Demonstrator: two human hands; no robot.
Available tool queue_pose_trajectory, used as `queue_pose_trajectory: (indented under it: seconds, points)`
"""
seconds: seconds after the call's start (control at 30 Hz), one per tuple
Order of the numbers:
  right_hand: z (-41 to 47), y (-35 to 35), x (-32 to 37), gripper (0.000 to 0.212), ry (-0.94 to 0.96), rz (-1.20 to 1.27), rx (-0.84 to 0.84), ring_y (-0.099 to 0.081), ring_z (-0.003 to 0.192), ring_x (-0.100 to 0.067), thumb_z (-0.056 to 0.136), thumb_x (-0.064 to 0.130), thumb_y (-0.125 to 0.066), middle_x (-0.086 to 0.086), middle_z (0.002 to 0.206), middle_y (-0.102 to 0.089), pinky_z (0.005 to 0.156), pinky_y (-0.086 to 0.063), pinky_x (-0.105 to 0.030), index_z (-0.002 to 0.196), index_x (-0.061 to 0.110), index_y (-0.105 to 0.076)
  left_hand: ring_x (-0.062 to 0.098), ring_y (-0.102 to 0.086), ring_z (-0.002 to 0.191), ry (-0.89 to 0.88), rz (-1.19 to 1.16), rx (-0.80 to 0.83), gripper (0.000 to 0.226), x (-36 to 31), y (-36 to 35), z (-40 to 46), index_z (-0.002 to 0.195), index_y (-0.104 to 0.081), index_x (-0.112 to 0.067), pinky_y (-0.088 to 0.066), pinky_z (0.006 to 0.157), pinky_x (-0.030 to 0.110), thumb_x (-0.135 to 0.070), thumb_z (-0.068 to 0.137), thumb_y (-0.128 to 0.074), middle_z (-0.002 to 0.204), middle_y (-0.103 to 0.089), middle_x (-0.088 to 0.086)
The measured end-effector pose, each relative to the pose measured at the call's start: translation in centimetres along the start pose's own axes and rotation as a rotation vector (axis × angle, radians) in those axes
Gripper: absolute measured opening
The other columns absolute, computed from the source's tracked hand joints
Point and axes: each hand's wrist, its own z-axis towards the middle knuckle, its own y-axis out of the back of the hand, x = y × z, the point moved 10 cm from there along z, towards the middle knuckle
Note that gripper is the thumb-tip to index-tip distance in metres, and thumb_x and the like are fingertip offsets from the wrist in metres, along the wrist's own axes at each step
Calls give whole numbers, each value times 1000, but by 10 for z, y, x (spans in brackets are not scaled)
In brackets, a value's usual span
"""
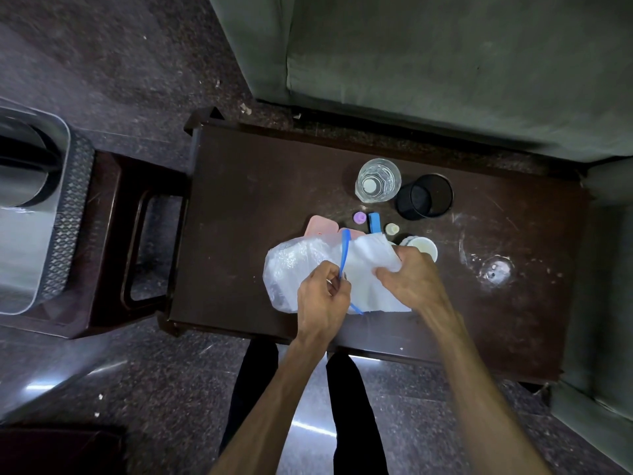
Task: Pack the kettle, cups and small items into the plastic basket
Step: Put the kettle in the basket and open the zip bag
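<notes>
Now both hands (359,286) grip the plastic bag (301,269) (seemingly cups inside) on the table (239,200).

The left half of the tabletop (239,207) lies bare, giving open passage toward the basket (68,214) on the stool (113,248). To the right, the glass (378,180), black cup (424,197) and small bottles (359,217) crowd together beyond the plastic bag (294,269).

dark wooden table (260,200) with a scuffed, dull finish; crinkly clear plastic bag (291,269); soft white cloth (373,269); clear glass tumbler (378,180); black mesh cup (424,196); shiny metal kettle (20,173).
</notes>
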Motion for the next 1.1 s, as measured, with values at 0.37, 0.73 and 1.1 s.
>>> queue_pose_trajectory:
  seconds: [0.37, 0.73, 1.1]
  points:
    - [-12, 23, -12, 52, 29, 349, -20, -63, 77, -8, 84, -9, -46, 18, 75, -72, 71, -53, -25, 72, 27, -81, 15, -64, 68, -5, -83, -152, 12, -17, 14, -9, 99, -61, -21, -60, 69, 40, -16, 89, -64, 79, -65, -4]
    - [-9, 85, -48, 28, -111, 496, -237, -65, 68, 3, 86, 48, -80, 14, 76, -76, 55, -44, -7, 77, 22, -84, 18, -68, 72, 51, -79, -182, 15, -22, 7, -10, 96, -60, -25, -60, 70, 38, -13, 90, -66, 85, -65, -6]
    - [45, 158, -24, 32, -90, 252, -461, -72, 94, -29, 71, 13, -68, -2, 96, -77, 85, -62, -39, 99, 23, -80, 21, -66, 74, 38, -108, -219, 15, -19, 7, -13, 96, -62, -19, -57, 66, 32, -6, 91, -66, 83, -67, 2]
